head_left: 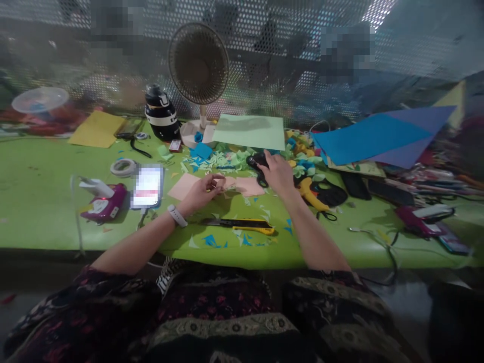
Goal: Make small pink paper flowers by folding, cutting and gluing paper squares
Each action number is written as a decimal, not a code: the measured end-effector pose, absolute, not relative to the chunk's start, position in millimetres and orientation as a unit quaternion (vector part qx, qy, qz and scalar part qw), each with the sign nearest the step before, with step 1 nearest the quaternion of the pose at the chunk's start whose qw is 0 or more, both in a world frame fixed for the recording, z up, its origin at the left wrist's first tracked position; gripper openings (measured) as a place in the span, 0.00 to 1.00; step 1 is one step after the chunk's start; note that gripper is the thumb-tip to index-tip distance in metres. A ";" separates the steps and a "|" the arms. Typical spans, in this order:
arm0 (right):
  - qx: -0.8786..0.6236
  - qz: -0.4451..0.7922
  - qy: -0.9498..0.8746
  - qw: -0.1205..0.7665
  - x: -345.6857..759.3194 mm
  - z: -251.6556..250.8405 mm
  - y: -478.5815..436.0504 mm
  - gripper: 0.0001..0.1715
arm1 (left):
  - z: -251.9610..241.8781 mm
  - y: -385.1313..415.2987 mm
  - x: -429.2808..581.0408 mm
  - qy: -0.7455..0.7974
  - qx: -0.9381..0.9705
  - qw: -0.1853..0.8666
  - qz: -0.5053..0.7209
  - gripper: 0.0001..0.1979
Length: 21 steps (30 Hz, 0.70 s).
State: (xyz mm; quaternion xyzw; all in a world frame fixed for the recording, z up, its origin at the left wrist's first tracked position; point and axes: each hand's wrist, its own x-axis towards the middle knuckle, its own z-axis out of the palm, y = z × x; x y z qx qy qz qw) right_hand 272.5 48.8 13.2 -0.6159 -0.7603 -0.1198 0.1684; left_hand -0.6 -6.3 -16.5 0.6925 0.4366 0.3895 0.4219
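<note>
Fingers of my left hand (207, 190) are closed in a pinch at a small pink paper piece (228, 183). Beneath and beside that hand lie a pink paper sheet (183, 186) and a pink paper square (250, 186). My right hand (279, 174) closes over the black scissors (257, 160), its fingers at the handles; the palm side is hidden. Nearer my body, a yellow and black utility knife (245, 224) lies flat with its blade toward the left. Green and blue paper scraps (227, 160) are scattered behind my hands.
A lit phone (146, 186), tape roll (123, 167) and purple device (106, 202) are on the left. Behind stand a black bottle (162, 116) and fan (198, 65). To the right are a yellow glue gun (313, 194), blue paper (372, 138) and cables (372, 237).
</note>
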 end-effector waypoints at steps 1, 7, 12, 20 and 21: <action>-0.610 -0.128 -0.766 0.159 270.6 10.3 51.8 0.31 | -18.3 -5.2 -1.0 0.438 0.695 0.418 0.389 0.22; -0.581 -0.148 -0.788 0.141 264.8 -6.6 67.5 0.29 | -26.7 0.9 -2.0 0.430 0.704 0.407 0.393 0.20; -0.598 -0.111 -0.777 0.161 268.0 -16.5 73.9 0.30 | -24.9 3.4 -0.8 0.397 0.710 0.418 0.404 0.19; -0.558 -0.054 -0.800 0.213 258.7 -9.9 66.9 0.27 | -32.3 18.4 -2.0 0.338 0.723 0.402 0.449 0.23; -0.540 -0.045 -0.809 0.229 254.0 -5.8 63.3 0.25 | -33.9 21.5 -2.4 0.331 0.721 0.408 0.452 0.22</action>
